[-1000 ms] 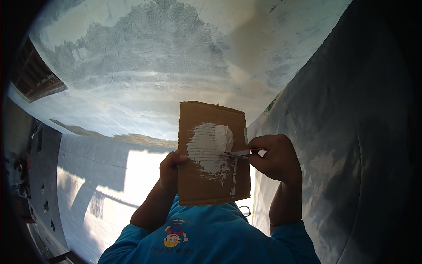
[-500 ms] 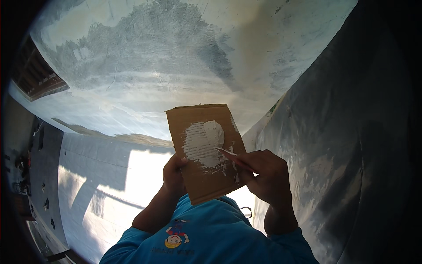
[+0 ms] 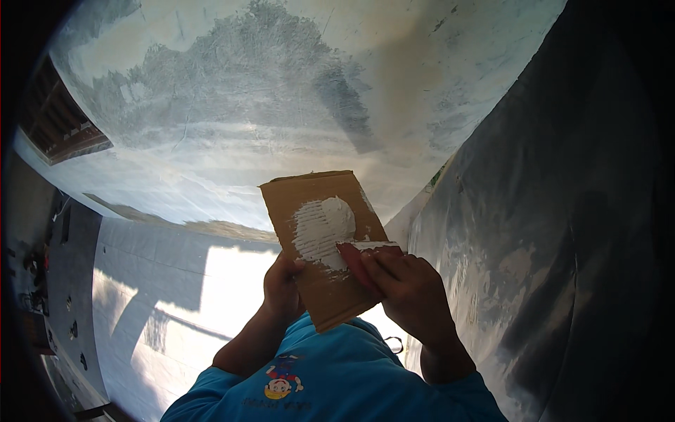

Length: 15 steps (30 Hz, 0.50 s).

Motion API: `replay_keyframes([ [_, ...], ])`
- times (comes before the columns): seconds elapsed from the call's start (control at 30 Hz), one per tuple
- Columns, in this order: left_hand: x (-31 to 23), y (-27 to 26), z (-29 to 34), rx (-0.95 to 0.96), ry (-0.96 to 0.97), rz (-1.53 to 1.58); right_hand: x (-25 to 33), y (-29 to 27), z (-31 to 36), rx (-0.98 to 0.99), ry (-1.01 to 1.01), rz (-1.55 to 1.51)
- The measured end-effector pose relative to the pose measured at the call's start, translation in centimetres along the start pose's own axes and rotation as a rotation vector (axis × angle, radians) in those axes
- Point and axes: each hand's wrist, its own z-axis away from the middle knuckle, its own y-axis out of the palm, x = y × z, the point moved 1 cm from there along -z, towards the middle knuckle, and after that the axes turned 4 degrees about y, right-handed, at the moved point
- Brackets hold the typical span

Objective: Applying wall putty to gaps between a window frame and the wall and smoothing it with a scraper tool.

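A piece of brown cardboard [image 3: 327, 299] is held tilted in front of my chest. My left hand [image 3: 283, 287] grips its left edge, thumb on the upper face and the other fingers hidden beneath. White putty [image 3: 325, 228] is spread in ridges over the cardboard, with a thicker mound at its upper right. In my right hand [image 3: 411, 292] is a flat reddish scraper [image 3: 360, 269], its long edge coated with putty. The scraper lies over the right side of the cardboard, beside the mound, and my fingers cover part of it.
Ahead rises a wall [image 3: 260, 91] with patchy grey and whitish coating. Another grey wall [image 3: 506, 281] runs close along my right. A brown-framed window [image 3: 63, 116] is at the far left. Sunlit pale floor [image 3: 176, 295] stretches below left, with small objects beyond it.
My right hand has turned the scraper, so its broad face and putty-coated edge now show. The cardboard has shifted slightly left and tilted a little.
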Motion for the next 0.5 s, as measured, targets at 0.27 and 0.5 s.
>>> replay_keyframes([
  [0.27,0.0,-0.3,0.3,0.010,0.006,-0.097,-1.3,-1.8,-1.3,-0.143,0.088,-0.142],
  [0.5,0.5,-0.8,0.4,0.106,0.051,-0.099,-0.9,-1.0,-0.6,-0.078,0.150,-0.259],
])
